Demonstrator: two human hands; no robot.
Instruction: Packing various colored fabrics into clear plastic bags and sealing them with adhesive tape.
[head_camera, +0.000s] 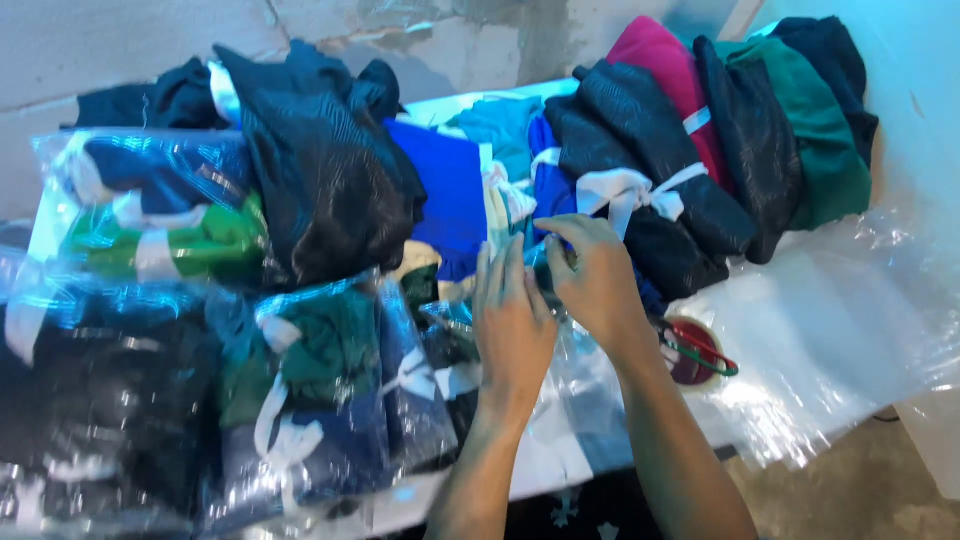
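Both hands are positioned over the middle of the surface (850, 330), above a clear plastic bag (575, 385) that lies flat there. The left hand (513, 320) is laid palm down, its fingers (500, 270) extended and held close together against the plastic. The right hand (595, 275) is placed just beside it, touching it; its fingers (560, 232) are curled narrowly, pinched on the bag's upper edge, though what lies between them is hidden.

Bagged garment bundles (300, 400) in dark blue, green and black are stacked on the left side of the surface. Unbagged folded garments, each tied with a white strip (625, 190), are piled behind the hands: a black bundle (320, 170), a blue one (450, 190), and a row of black, red and green ones (740, 110) at the far right. A roll of tape (695, 350) rests just right of the right wrist. Loose clear plastic sheets (860, 300) are spread across the right end of the surface.
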